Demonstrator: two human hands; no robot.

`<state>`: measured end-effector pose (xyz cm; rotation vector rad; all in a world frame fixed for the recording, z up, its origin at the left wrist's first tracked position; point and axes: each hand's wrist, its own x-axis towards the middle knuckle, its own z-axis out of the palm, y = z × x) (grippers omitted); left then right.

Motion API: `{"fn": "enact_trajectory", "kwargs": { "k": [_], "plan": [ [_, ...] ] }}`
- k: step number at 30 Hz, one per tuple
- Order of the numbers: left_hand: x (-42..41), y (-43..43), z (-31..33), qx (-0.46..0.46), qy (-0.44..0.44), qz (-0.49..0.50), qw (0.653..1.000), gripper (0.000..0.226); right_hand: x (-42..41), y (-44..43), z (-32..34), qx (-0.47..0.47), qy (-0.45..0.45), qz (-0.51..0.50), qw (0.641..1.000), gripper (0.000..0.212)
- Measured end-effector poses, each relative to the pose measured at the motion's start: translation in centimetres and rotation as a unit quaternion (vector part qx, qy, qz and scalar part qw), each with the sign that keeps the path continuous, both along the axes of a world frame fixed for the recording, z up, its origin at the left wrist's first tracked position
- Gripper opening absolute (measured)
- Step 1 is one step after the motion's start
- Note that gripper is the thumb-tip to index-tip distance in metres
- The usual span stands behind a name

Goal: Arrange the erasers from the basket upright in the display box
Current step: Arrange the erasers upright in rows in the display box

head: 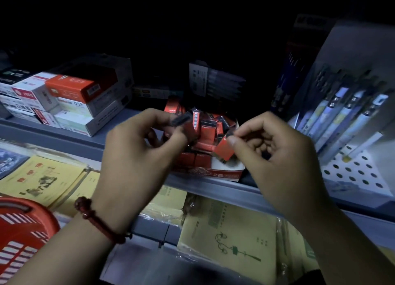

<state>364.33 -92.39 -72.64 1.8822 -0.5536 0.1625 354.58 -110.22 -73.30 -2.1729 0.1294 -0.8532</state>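
Currently the red basket [23, 227] sits at the lower left, well apart from the work; its contents are not visible. The left hand [136, 150] hovers over the shelf, its grip pinching one red eraser [189, 128] between thumb and forefinger, dark end uppermost, just above the loose heap in the display box [222, 174]. The box stands on the shelf between the hands; its front rows appear upright, its rear pile jumbled. The right hand [277, 156] pinches a second eraser [224, 149] by one corner, tilted, over the bare patch at the box's right front. Judgement: the step in hand is placement. Done well, each eraser is turned square, long axis vertical, and lowered against the standing row, one hand at a time, without toppling its neighbours.
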Motion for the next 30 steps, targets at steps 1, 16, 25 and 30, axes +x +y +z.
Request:
{"fn": "enact_trajectory", "kwargs": {
  "k": [1, 16, 25, 30],
  "plan": [
    [0.3, 0.3, 0.0, -0.031, 0.02, -0.003, 0.999, 0.011, 0.0, 0.1, -0.2, -0.009, 0.022, 0.008, 1.0, 0.011],
    [1.8, 1.1, -0.8, -0.173, 0.144, -0.029, 0.974, 0.01, 0.5, -0.4, 0.4, 0.016, 0.136, 0.03, 0.99, 0.011],
    [1.5, 0.7, -0.8, -0.149, 0.132, -0.047, 0.979, 0.009, 0.6, -0.3, 0.6, -0.064, 0.177, 0.027, 0.982, 0.013],
    [1.5, 0.2, -1.4, -0.149, 0.13, -0.053, 0.979, 0.008, 0.8, -0.3, 0.3, -0.091, 0.195, 0.025, 0.976, 0.011]
  ]
}}
